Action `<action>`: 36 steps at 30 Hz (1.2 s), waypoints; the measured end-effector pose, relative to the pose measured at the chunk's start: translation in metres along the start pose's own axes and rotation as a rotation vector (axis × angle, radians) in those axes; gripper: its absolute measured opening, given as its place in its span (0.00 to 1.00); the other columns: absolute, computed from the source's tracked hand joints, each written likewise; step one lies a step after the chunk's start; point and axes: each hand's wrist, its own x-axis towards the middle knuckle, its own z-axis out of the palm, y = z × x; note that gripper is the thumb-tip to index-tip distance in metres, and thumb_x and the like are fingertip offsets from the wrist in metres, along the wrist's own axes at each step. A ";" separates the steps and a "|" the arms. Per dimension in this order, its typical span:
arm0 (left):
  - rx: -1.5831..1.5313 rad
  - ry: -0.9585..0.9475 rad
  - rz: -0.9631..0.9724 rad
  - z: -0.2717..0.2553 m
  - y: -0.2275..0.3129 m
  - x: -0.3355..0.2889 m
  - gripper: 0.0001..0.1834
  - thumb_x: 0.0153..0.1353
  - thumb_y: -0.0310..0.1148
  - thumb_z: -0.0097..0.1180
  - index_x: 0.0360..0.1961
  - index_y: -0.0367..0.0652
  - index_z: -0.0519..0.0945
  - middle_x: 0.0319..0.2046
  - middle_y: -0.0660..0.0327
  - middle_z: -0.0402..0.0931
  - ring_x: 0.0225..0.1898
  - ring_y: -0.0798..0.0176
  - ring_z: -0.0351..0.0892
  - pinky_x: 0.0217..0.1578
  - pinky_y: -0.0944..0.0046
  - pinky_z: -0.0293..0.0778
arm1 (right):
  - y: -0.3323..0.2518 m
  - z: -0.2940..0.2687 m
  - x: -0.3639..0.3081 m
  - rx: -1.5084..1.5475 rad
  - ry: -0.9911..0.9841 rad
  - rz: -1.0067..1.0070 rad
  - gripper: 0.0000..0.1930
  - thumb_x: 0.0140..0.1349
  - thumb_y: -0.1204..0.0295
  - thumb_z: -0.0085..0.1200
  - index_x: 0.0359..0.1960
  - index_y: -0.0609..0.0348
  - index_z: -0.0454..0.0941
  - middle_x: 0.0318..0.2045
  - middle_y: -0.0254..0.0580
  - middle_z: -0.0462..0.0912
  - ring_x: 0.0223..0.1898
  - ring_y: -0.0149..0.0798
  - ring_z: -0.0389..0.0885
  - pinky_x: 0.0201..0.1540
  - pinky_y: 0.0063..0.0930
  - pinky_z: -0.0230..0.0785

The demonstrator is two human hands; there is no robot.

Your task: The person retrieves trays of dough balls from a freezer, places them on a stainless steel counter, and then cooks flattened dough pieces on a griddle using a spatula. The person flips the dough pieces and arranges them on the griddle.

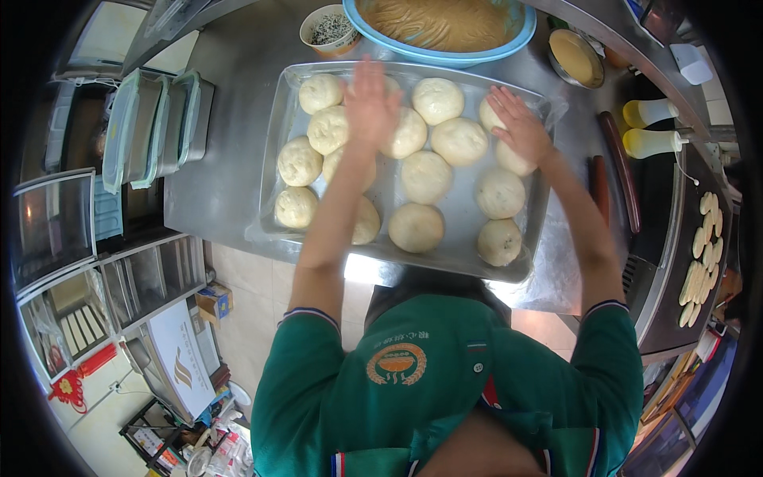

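Note:
A metal baking tray (469,262) lined with clear plastic film holds several round, pale dough balls (416,227). My left hand (372,103) is stretched flat, slightly blurred, over the far left-middle of the tray, covering part of a dough ball there. My right hand (520,127) lies with its fingers extended over the dough balls at the far right; one dough ball (515,159) shows partly from under it. Whether either palm presses on the dough cannot be told. Neither hand grips anything. My left forearm hides part of another dough ball (366,221).
Beyond the tray stand a blue basin (445,57) of brown paste, a cup of dark and white seeds (332,30) and a metal bowl (576,60) of tan liquid. Rolling pins (618,171) and squeeze bottles (648,143) are at the right. Lidded containers (143,131) stand left.

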 end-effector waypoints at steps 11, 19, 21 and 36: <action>0.025 -0.276 -0.253 0.003 -0.110 -0.021 0.42 0.65 0.59 0.44 0.73 0.48 0.53 0.74 0.52 0.45 0.74 0.43 0.42 0.68 0.33 0.39 | -0.056 0.011 0.073 0.087 0.161 -0.220 0.36 0.61 0.56 0.57 0.69 0.52 0.59 0.70 0.44 0.58 0.72 0.44 0.52 0.73 0.45 0.44; -0.093 -0.145 -0.223 -0.083 -0.133 -0.092 0.39 0.65 0.51 0.49 0.72 0.46 0.54 0.73 0.53 0.47 0.74 0.48 0.44 0.70 0.39 0.40 | -0.134 0.031 0.097 0.133 0.128 -0.182 0.41 0.60 0.48 0.54 0.70 0.59 0.57 0.71 0.51 0.56 0.74 0.48 0.48 0.73 0.49 0.40; 0.091 -0.546 -0.207 -0.093 -0.128 -0.118 0.38 0.65 0.49 0.49 0.72 0.45 0.54 0.73 0.53 0.48 0.73 0.47 0.45 0.70 0.39 0.39 | -0.164 0.035 0.087 0.188 -0.155 -0.167 0.42 0.59 0.48 0.55 0.69 0.58 0.58 0.70 0.53 0.57 0.73 0.50 0.49 0.73 0.50 0.40; -0.144 -0.510 0.142 -0.098 -0.026 -0.145 0.43 0.61 0.47 0.56 0.72 0.41 0.53 0.73 0.52 0.48 0.74 0.49 0.43 0.70 0.37 0.34 | -0.180 0.000 -0.050 0.188 -0.158 -0.034 0.44 0.60 0.50 0.56 0.71 0.60 0.51 0.72 0.52 0.50 0.74 0.51 0.47 0.73 0.49 0.39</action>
